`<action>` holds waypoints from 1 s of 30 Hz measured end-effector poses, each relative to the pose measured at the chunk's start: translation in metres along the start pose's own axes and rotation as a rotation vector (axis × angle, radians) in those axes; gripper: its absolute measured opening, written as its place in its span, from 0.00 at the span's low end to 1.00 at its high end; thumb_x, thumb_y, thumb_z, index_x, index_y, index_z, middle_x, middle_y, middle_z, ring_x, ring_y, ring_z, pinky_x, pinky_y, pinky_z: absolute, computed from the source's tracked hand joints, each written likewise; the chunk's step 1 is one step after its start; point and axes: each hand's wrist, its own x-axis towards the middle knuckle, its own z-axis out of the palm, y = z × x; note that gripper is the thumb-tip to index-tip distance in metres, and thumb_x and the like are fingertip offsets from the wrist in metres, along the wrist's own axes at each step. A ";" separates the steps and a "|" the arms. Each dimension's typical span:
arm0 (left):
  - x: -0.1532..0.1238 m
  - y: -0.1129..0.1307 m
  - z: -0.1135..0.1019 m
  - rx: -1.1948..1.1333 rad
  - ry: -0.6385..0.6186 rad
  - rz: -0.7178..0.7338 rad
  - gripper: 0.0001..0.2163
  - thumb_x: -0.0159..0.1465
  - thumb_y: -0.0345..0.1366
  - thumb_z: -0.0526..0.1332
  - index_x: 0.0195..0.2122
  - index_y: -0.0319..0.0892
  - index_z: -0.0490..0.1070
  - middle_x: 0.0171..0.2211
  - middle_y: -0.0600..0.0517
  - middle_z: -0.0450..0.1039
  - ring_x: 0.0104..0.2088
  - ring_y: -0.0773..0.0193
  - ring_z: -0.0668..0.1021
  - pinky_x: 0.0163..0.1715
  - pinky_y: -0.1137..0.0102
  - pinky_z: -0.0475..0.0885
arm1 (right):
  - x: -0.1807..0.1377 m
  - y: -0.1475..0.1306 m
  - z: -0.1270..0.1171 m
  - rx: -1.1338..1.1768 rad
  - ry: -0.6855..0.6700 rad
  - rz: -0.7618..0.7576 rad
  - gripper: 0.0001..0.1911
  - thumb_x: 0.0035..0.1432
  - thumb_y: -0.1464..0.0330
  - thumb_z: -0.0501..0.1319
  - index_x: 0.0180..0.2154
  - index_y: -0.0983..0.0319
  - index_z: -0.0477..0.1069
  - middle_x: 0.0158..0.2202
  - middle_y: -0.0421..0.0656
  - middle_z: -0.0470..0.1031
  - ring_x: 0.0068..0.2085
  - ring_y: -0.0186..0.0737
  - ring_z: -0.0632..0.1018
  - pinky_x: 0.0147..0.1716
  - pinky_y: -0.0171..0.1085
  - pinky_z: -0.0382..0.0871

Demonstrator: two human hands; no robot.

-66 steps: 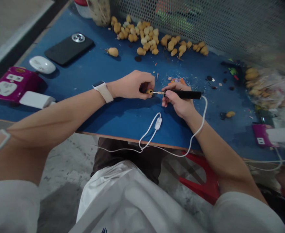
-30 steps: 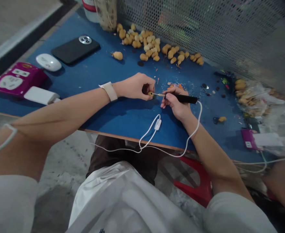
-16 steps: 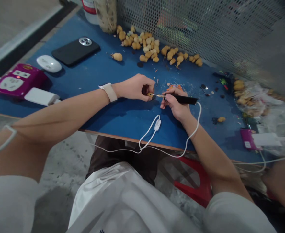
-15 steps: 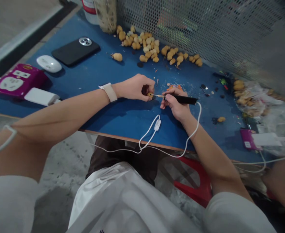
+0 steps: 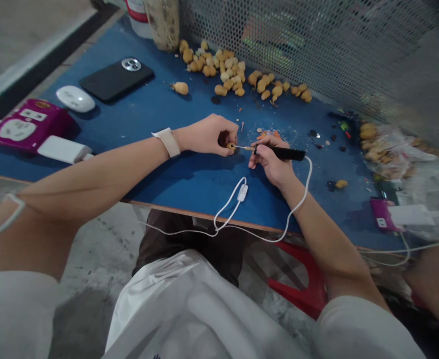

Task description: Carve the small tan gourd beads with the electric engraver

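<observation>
My left hand pinches a small tan gourd that has a dark hole in its end facing right. Fingers cover most of the gourd. Like a pen, my right hand grips a black-handled corded tool, which looks like a small soldering iron. Its thin metal tip points left at the hole; whether it sits inside or just at the rim, I cannot tell. From the handle's back end a white cord loops down, with an inline switch lying on the blue table.
Many small gourds lie along the perforated metal screen. A phone, a white mouse-like case and a purple power socket are at left. Plastic bags and a second purple socket are at right. Someone's blurred arm shows lower right.
My right hand and the corded tool have shifted very slightly to the right. My left hand and the gourd look the same.
</observation>
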 end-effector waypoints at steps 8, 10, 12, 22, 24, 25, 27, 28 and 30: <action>0.000 -0.003 0.001 0.000 0.004 0.010 0.04 0.68 0.37 0.77 0.40 0.44 0.88 0.42 0.49 0.94 0.42 0.59 0.90 0.50 0.65 0.81 | 0.004 -0.003 -0.002 0.030 -0.019 0.016 0.37 0.52 0.31 0.89 0.37 0.53 0.82 0.23 0.34 0.78 0.20 0.38 0.81 0.21 0.37 0.80; 0.000 -0.004 0.002 -0.007 0.004 0.007 0.04 0.68 0.37 0.77 0.41 0.44 0.88 0.42 0.49 0.94 0.43 0.58 0.90 0.51 0.65 0.81 | 0.004 -0.003 -0.003 0.048 -0.010 0.033 0.37 0.52 0.32 0.89 0.37 0.53 0.82 0.23 0.34 0.77 0.20 0.38 0.80 0.21 0.37 0.79; 0.000 -0.004 0.002 -0.015 0.006 0.005 0.04 0.68 0.37 0.77 0.40 0.44 0.88 0.42 0.49 0.94 0.42 0.58 0.90 0.50 0.65 0.81 | 0.005 -0.003 -0.003 0.064 0.002 0.045 0.35 0.52 0.33 0.89 0.36 0.53 0.82 0.23 0.33 0.77 0.20 0.37 0.78 0.20 0.37 0.77; -0.001 -0.001 0.000 0.009 -0.010 -0.020 0.04 0.70 0.39 0.76 0.41 0.45 0.89 0.44 0.47 0.95 0.43 0.58 0.91 0.50 0.66 0.83 | 0.012 -0.003 -0.025 -0.005 0.090 -0.017 0.39 0.57 0.30 0.85 0.31 0.51 0.72 0.22 0.33 0.71 0.18 0.36 0.74 0.16 0.37 0.64; -0.001 -0.001 0.000 0.014 -0.015 -0.024 0.04 0.69 0.39 0.76 0.41 0.45 0.88 0.44 0.47 0.95 0.42 0.58 0.91 0.49 0.66 0.83 | 0.013 -0.002 -0.027 0.001 0.125 -0.014 0.42 0.54 0.29 0.86 0.30 0.52 0.68 0.22 0.33 0.70 0.18 0.36 0.74 0.16 0.37 0.64; -0.001 0.000 0.000 0.018 -0.016 -0.025 0.05 0.69 0.40 0.75 0.41 0.45 0.88 0.44 0.47 0.95 0.42 0.58 0.90 0.49 0.66 0.82 | 0.014 -0.002 -0.028 0.009 0.140 -0.011 0.44 0.53 0.28 0.87 0.30 0.52 0.66 0.23 0.33 0.70 0.19 0.36 0.74 0.16 0.37 0.64; -0.002 0.000 0.001 0.034 -0.011 -0.026 0.05 0.69 0.40 0.74 0.40 0.45 0.87 0.44 0.47 0.94 0.42 0.58 0.90 0.49 0.65 0.82 | 0.015 0.000 -0.027 0.019 0.162 -0.002 0.45 0.51 0.28 0.87 0.29 0.52 0.65 0.23 0.33 0.70 0.19 0.35 0.74 0.16 0.36 0.63; -0.002 0.000 0.001 0.047 -0.002 -0.027 0.05 0.69 0.40 0.74 0.40 0.46 0.86 0.43 0.47 0.94 0.43 0.57 0.90 0.49 0.65 0.82 | 0.015 0.001 -0.028 0.015 0.168 0.001 0.45 0.51 0.28 0.87 0.29 0.52 0.64 0.23 0.34 0.71 0.19 0.35 0.74 0.16 0.36 0.62; -0.002 -0.001 0.002 0.083 0.032 -0.033 0.04 0.68 0.39 0.73 0.38 0.46 0.84 0.43 0.47 0.93 0.44 0.56 0.90 0.50 0.64 0.81 | 0.016 0.003 -0.029 -0.007 0.169 0.002 0.45 0.53 0.27 0.85 0.30 0.52 0.64 0.24 0.34 0.72 0.20 0.35 0.74 0.15 0.36 0.60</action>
